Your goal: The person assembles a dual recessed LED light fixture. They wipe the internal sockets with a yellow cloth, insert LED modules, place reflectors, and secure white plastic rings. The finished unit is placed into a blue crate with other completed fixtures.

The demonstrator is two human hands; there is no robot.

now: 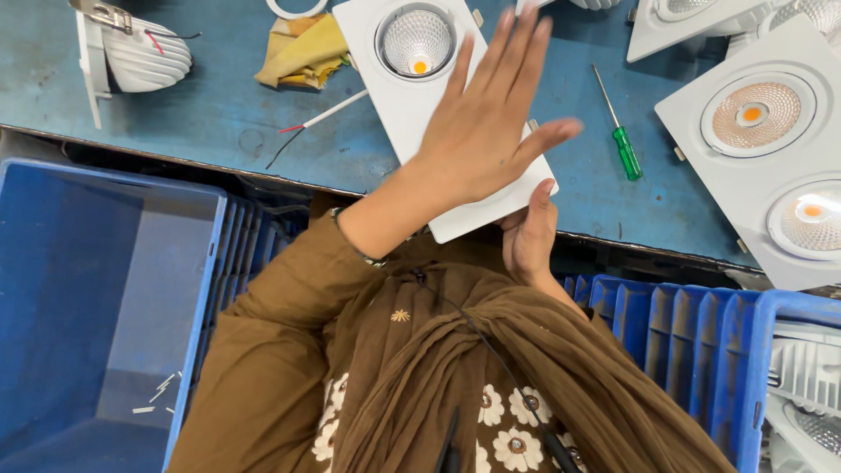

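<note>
The left hand covers the lower half of a white twin-lamp panel, hiding its second lamp. The right hand is partly tucked beneath the panel's edge. Neighbouring light fittings run off the frame.

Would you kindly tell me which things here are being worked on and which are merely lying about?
In hand:
left hand, flat on the white twin downlight panel
right hand, gripping its near edge

Lying about:
green screwdriver
yellow cloth
blue crate
finished downlight panel
</note>
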